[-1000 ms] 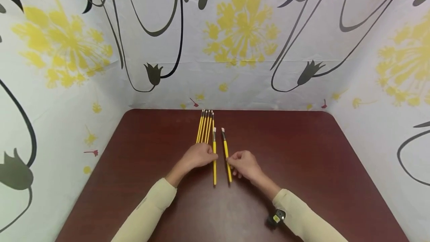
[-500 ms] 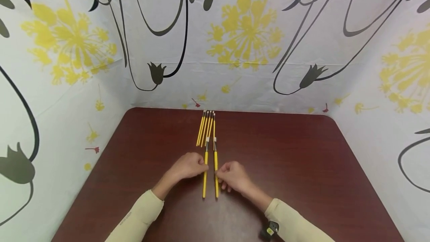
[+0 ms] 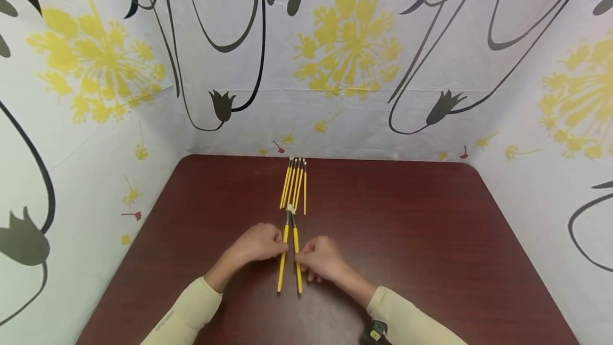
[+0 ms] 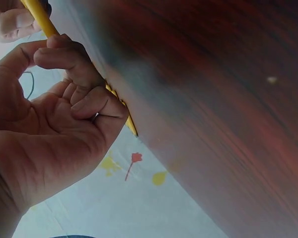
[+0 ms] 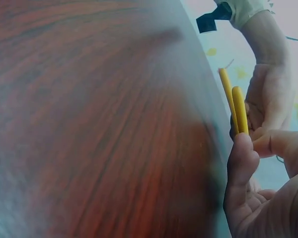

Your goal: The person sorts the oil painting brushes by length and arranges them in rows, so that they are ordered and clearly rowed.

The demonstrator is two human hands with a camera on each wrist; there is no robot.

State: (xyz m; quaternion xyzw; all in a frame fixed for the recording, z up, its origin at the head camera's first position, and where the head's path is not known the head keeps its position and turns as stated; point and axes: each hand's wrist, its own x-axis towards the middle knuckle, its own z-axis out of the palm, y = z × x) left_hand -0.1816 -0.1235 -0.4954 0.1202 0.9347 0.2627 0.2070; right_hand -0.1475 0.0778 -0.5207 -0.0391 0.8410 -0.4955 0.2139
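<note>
Two yellow paintbrushes lie near the middle of the dark red table (image 3: 431, 228), and each hand pinches one of them: the left hand (image 3: 258, 244) has thumb and forefinger curled around the left paintbrush (image 3: 283, 260), and the right hand (image 3: 320, 260) grips the right paintbrush (image 3: 296, 260) in the same way. Both brushes are close together, almost touching at the far end, where their bristle tips meet just in front of the row of thin yellow brushes (image 3: 294, 182) that lies near the back edge of the table. The long axis of each held brush runs from the person toward the flowered wall (image 3: 345, 41), with the dark ferrule and bristles pointing away and the yellow handle ends pointing back to the person; the left one leans a little to the right, so the two make a narrow V. To do this step well, I think the fingers should hold the handles lightly near the middle and move both brushes evenly, so that they come parallel and the near ends stay level. It would be wise to keep the bristle tips short of the far row, so that it is not disturbed.
</note>
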